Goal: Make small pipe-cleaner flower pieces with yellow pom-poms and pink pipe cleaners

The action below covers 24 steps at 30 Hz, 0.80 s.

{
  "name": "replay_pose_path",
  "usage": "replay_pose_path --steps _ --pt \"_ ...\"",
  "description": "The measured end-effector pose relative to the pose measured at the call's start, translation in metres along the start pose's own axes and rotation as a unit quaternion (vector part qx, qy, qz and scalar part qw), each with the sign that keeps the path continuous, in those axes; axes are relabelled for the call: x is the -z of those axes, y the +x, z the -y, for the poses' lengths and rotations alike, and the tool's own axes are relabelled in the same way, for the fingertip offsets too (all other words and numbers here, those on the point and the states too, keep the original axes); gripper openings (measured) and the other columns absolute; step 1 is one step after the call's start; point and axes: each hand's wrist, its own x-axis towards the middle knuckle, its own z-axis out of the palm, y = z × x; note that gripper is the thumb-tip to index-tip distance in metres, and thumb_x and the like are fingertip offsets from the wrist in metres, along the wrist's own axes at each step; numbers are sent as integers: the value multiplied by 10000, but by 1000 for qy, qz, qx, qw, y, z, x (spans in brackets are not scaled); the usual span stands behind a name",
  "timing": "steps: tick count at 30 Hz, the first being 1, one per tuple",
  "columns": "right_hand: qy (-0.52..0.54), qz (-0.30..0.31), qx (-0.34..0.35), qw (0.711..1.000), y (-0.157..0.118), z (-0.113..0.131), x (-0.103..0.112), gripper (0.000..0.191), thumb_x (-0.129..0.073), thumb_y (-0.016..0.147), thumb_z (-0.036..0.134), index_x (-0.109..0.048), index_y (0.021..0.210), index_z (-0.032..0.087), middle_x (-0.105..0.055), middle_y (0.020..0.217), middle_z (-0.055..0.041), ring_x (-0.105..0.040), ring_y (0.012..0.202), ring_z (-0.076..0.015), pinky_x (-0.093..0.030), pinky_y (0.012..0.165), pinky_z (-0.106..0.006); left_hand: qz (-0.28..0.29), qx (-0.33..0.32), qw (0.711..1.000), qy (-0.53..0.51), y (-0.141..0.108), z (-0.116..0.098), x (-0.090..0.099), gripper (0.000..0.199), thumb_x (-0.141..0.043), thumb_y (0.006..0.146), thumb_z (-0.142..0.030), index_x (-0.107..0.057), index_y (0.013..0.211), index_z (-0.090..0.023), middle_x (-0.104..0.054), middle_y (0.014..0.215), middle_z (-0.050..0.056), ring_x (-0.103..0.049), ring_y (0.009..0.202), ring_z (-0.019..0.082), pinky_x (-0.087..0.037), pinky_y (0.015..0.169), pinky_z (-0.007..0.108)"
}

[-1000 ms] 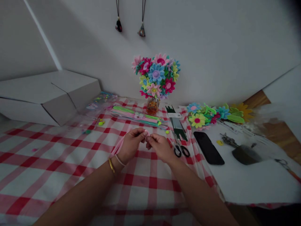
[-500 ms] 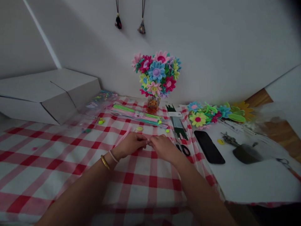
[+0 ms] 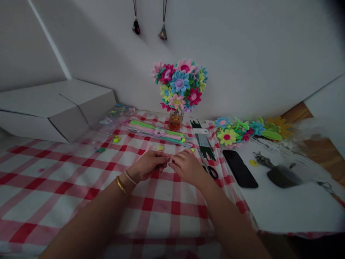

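Note:
Over the middle of the checked cloth, my left hand (image 3: pixel 151 164) and my right hand (image 3: pixel 187 166) meet at the fingertips. Both are closed in a pinch on a small pale pink piece (image 3: pixel 169 160), which looks like a bit of pink pipe cleaner; fingers hide most of it. Just beyond my left hand lies a yellowish disc (image 3: pixel 160 148). Black-handled scissors (image 3: pixel 212 172) rest to the right of my right hand, and a small yellow-green pompom (image 3: pixel 192 150) shows behind it.
Bundled pipe cleaners (image 3: pixel 156 131) lie behind the hands, before a glass vase (image 3: pixel 175 120) of fuzzy flowers (image 3: pixel 180 84). A white box (image 3: pixel 54 108) stands at left. Dark green stems (image 3: pixel 203 138), a phone (image 3: pixel 239 169) and more fuzzy flowers (image 3: pixel 228 136) are at right.
My left hand has turned slightly, its fingers more curled. The pink strand seen trailing left of it no longer shows. My right hand's fingers have shifted a little at the pinch.

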Motion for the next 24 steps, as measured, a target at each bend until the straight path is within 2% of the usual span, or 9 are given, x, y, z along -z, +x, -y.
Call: replay_pose_path --steps 5,9,13,19,24 --pt "29 -43 -13 999 0 -2 -6 206 -432 865 245 -599 935 146 -663 835 -68 -572 789 -173 -359 757 -329 0 3 999 -32 1 0 0 153 -671 646 -235 -626 713 -104 -565 589 -7 -467 443 45 -351 432 180" --pt "21 -48 -1 999 -1 -6 -11 197 -436 869 250 -600 908 148 -665 798 -56 -572 750 -163 -343 738 -322 -5 4 1000 -22 1 -1 1 142 -664 651 -227 -623 687 -96 -562 566 -2 -467 416 48 -340 410 177" --pt "4 -39 16 999 -1 -6 -12 224 -408 885 273 -594 850 154 -662 785 -50 -567 736 -156 -327 734 -319 1 10 1000 -14 1 -1 2 149 -660 654 -240 -623 665 -96 -536 533 -9 -451 416 46 -318 389 168" --pt "-34 1 24 999 -1 4 -3 248 -350 895 199 -569 789 148 -637 759 -60 -539 727 -155 -317 715 -314 6 9 1000 14 -1 -2 5 150 -672 639 -245 -621 623 -105 -524 499 -12 -440 415 51 -301 384 172" --pt "22 24 2 999 0 9 6 214 -379 848 181 -530 699 151 -567 660 -36 -474 640 -136 -302 629 -287 36 -31 997 68 -1 -2 7 173 -666 650 -278 -632 635 -110 -524 503 -11 -430 431 50 -302 411 179"
